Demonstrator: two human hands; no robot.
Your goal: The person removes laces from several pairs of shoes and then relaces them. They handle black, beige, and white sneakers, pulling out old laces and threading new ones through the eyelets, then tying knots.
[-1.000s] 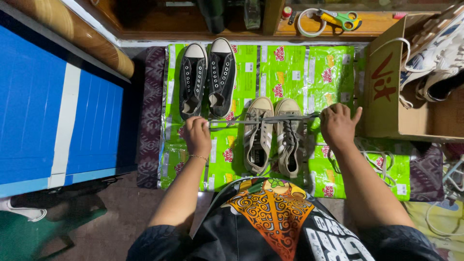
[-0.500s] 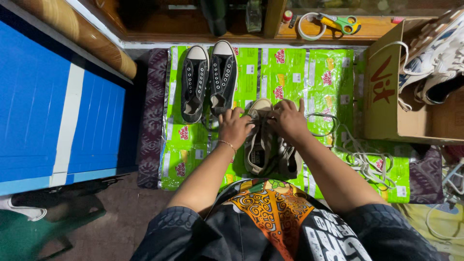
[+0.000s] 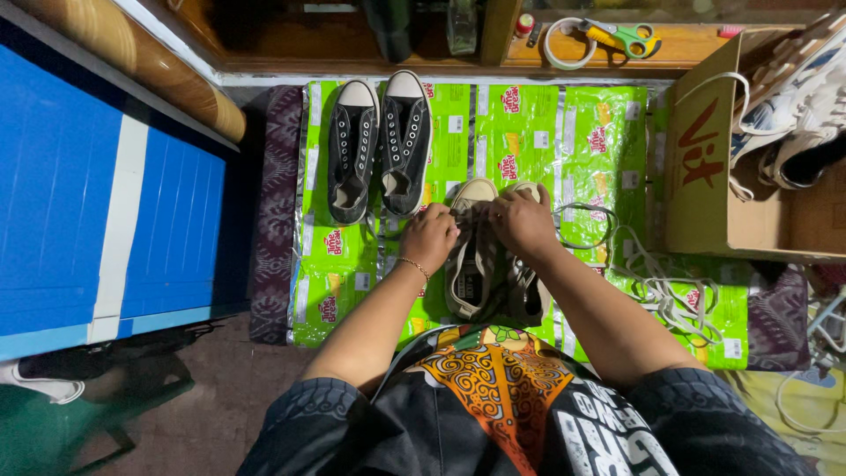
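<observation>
Bright overhead light, sharp, curved edges

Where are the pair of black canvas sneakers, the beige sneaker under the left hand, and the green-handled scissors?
pair of black canvas sneakers (image 3: 379,141), head view, lace area between the two shoes' tongues.
beige sneaker (image 3: 465,264), head view, its side wall below the left hand (image 3: 429,236).
green-handled scissors (image 3: 627,37), head view, on the handles.
</observation>
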